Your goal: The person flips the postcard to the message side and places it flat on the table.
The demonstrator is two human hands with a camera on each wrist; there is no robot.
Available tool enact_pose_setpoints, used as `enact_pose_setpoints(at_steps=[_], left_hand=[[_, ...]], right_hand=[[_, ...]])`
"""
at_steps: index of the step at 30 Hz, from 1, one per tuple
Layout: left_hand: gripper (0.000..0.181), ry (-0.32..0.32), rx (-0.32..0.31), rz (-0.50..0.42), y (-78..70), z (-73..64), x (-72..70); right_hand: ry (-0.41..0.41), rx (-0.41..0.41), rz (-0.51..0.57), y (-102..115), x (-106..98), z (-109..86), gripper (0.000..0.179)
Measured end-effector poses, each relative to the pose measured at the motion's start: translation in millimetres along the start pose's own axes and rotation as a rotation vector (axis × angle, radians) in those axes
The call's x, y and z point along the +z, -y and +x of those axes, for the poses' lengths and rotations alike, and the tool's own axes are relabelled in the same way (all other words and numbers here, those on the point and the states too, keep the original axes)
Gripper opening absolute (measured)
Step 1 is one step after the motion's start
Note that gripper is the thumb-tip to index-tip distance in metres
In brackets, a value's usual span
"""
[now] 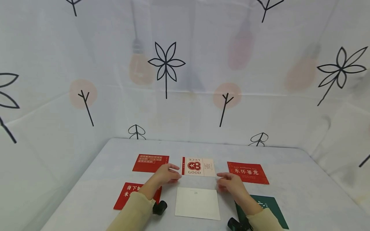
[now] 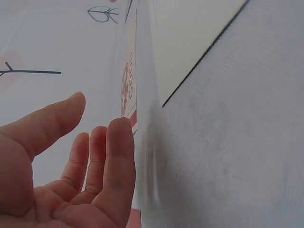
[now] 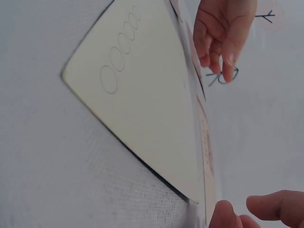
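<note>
My left hand [image 1: 166, 175] hovers by the left edge of a cream and red card [image 1: 198, 166] printed GOOD LUCK, its fingers loosely extended and holding nothing. On the other side, my right hand [image 1: 229, 184] is near that card's lower right corner, also with nothing in its fingers. Between the hands and nearer to me lies a blank cream card [image 1: 197, 202]. In the right wrist view this cream card [image 3: 137, 99] shows a row of printed circles. The left wrist view shows the left thumb apart from the fingers [image 2: 119, 166].
Red cards lie at the back left [image 1: 150, 163], front left [image 1: 124, 197] and right [image 1: 248, 172]. A green card [image 1: 271, 208] is partly under the right forearm. White patterned cloth [image 1: 188, 112] hangs behind the white table [image 1: 306, 199].
</note>
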State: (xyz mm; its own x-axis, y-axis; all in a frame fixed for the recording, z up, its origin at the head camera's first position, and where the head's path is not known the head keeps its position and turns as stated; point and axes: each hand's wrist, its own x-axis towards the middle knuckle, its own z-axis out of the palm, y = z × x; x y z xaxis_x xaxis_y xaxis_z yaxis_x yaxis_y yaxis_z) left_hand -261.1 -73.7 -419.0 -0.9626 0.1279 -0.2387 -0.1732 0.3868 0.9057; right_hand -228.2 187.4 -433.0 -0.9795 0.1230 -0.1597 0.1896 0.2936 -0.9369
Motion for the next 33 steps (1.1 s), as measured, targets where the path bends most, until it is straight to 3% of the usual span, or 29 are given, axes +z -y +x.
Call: enact_pose_setpoints(at_steps=[15,33], left_hand=[[0.036,-0.078,-0.039,0.03,-1.5,16.5,6.0],[0.038,-0.129,-0.071,-0.032,-5.8,32.6,15.3]], right_hand=[[-0.025,0.023,0.014,5.4,5.8,16.0,0.034],[-0.065,0.054,0.078,12.9,9.7,37.3,0.033]])
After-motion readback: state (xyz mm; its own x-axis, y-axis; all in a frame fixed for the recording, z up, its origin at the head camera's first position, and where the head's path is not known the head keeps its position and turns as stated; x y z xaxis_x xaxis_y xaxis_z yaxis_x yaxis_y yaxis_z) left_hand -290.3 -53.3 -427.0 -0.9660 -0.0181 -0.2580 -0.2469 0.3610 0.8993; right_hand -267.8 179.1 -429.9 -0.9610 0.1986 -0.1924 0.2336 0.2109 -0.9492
